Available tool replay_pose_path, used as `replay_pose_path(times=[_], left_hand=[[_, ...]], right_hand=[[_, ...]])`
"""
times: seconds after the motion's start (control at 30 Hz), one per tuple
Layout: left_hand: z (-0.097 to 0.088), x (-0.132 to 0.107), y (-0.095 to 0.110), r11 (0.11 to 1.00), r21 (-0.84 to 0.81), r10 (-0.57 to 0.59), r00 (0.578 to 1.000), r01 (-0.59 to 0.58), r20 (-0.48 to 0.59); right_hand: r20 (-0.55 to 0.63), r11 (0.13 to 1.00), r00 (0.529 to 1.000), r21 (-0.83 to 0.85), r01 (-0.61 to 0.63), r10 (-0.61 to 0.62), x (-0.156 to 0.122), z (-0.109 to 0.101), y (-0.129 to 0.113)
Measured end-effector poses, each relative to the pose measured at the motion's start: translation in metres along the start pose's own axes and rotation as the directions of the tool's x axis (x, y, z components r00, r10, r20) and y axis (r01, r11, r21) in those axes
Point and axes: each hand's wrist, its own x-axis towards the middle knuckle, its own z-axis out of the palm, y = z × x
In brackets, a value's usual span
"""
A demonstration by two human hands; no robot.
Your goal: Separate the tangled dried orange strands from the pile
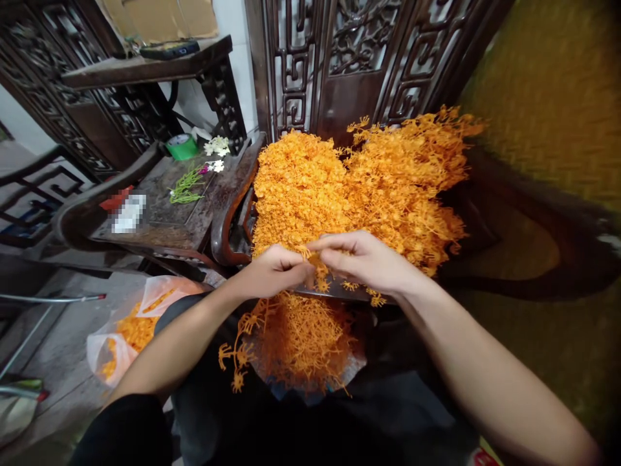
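My left hand is closed, its fingers wrapped round an orange plastic flower sprig whose branched stem hangs down at its left. Close beside it, my right hand pinches at small orange pieces of the sprig between thumb and fingers, near my left fingertips. Exactly how the fingertips grip is partly hidden. Beyond both hands rises a large heap of orange plastic flowers, with long branching sprigs on its right side. Below, between my legs, a bag holds a mass of thin orange stems.
At the left a dark wooden chair carries green tape, green stems and white flowers. A plastic bag with orange pieces stands on the floor. A carved wooden backrest closes off the back.
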Motion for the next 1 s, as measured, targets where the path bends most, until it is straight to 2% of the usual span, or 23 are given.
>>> replay_pose_path(times=[0.07, 0.13, 0.17, 0.2, 0.23, 0.27, 0.33, 0.37, 0.47, 0.53, 0.57, 0.6, 0.67, 0.7, 0.73, 0.8, 0.87, 0.93, 1.0], left_hand=[[0.002, -0.001, 0.002, 0.999, 0.047, -0.005, 0.999, 0.003, 0.051], [0.003, -0.003, 0.005, 0.997, 0.080, 0.006, 0.991, -0.017, 0.135], [0.003, -0.004, 0.007, 0.996, 0.084, 0.008, 0.985, -0.023, 0.173], [0.003, -0.004, 0.009, 0.997, 0.080, -0.001, 0.980, -0.015, 0.200], [0.003, -0.004, 0.010, 0.997, 0.075, -0.026, 0.977, 0.010, 0.212], [0.002, -0.003, 0.011, 0.997, 0.068, -0.060, 0.978, 0.047, 0.201], [0.001, -0.001, 0.011, 0.991, 0.047, -0.133, 0.977, 0.127, 0.165], [0.001, 0.001, 0.010, 0.988, 0.036, -0.157, 0.976, 0.153, 0.154], [0.001, 0.004, 0.005, 0.988, 0.015, -0.152, 0.978, 0.151, 0.145], [0.002, 0.004, 0.004, 0.991, 0.026, -0.132, 0.980, 0.129, 0.146], [0.002, 0.004, 0.004, 0.991, 0.043, -0.130, 0.980, 0.125, 0.152], [0.002, 0.003, 0.004, 0.990, 0.065, -0.131, 0.978, 0.122, 0.165], [0.000, 0.002, 0.006, 0.987, 0.104, -0.143, 0.973, 0.126, 0.182], [-0.001, 0.002, 0.006, 0.985, 0.109, -0.148, 0.975, 0.131, 0.164], [-0.003, 0.002, 0.007, 0.985, 0.102, -0.154, 0.981, 0.142, 0.119], [-0.006, 0.003, 0.005, 0.984, 0.056, -0.169, 0.985, 0.171, -0.045], [-0.008, 0.004, 0.003, 0.985, 0.016, -0.162, 0.964, 0.169, -0.209], [-0.009, 0.004, 0.000, 0.991, 0.005, -0.128, 0.948, 0.136, -0.290], [-0.008, 0.004, -0.001, 0.993, 0.012, -0.104, 0.946, 0.114, -0.308]], right_hand=[[-0.151, 0.998, 0.986, -0.031, 0.061, -0.065, 0.005, -0.006, -0.001], [-0.387, 0.992, 0.916, 0.020, 0.124, -0.106, 0.011, -0.020, 0.001], [-0.477, 0.988, 0.873, 0.049, 0.148, -0.107, 0.013, -0.027, 0.003], [-0.514, 0.986, 0.851, 0.064, 0.156, -0.102, 0.014, -0.033, 0.004], [-0.500, 0.988, 0.861, 0.064, 0.143, -0.092, 0.014, -0.036, 0.006], [-0.450, 0.992, 0.890, 0.057, 0.116, -0.078, 0.013, -0.035, 0.006], [-0.283, 0.997, 0.957, 0.021, 0.070, -0.061, 0.008, -0.025, 0.005], [-0.203, 0.997, 0.977, -0.014, 0.070, -0.071, 0.005, -0.017, 0.003], [-0.062, 0.977, 0.985, -0.151, 0.147, -0.158, -0.001, 0.007, -0.005], [-0.104, 0.957, 0.970, -0.216, 0.194, -0.220, 0.001, 0.011, -0.009], [-0.186, 0.953, 0.951, -0.221, 0.206, -0.249, 0.003, 0.007, -0.009], [-0.304, 0.952, 0.912, -0.214, 0.217, -0.276, 0.006, 0.001, -0.009], [-0.560, 0.957, 0.777, -0.159, 0.241, -0.289, 0.010, -0.017, -0.005], [-0.636, 0.960, 0.723, -0.124, 0.251, -0.271, 0.012, -0.025, -0.003], [-0.662, 0.966, 0.712, -0.075, 0.248, -0.234, 0.012, -0.031, -0.002], [-0.588, 0.984, 0.796, 0.001, 0.180, -0.145, 0.011, -0.033, 0.001], [-0.437, 0.994, 0.896, 0.026, 0.103, -0.082, 0.007, -0.025, 0.002], [-0.334, 0.998, 0.941, 0.023, 0.061, -0.050, 0.003, -0.014, 0.003], [-0.298, 1.000, 0.954, 0.000, 0.013, -0.012, 0.001, -0.006, 0.004]])
